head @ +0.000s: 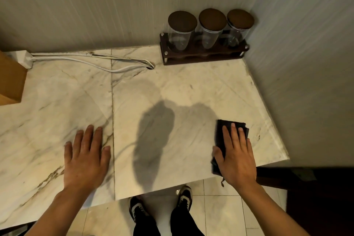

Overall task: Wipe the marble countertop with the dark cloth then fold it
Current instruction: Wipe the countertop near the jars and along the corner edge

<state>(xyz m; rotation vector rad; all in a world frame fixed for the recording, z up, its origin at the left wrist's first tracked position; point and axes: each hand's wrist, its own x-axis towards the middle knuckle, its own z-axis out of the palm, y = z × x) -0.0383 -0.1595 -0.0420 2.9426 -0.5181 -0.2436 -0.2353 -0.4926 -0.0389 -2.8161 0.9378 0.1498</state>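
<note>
The dark cloth (220,134) lies folded into a narrow pad near the right front edge of the marble countertop (172,86). My right hand (234,155) presses flat on top of it, fingers together and extended, covering most of the cloth. A loose thread hangs off the counter edge below the cloth. My left hand (87,157) rests flat on the bare marble at the left, fingers slightly spread, holding nothing.
A wooden rack with three lidded glass jars (204,44) stands in the back right corner. A white power strip (24,58) and cables (107,63) run along the back wall. A wooden box (10,80) sits at the left. Walls close off the back and right.
</note>
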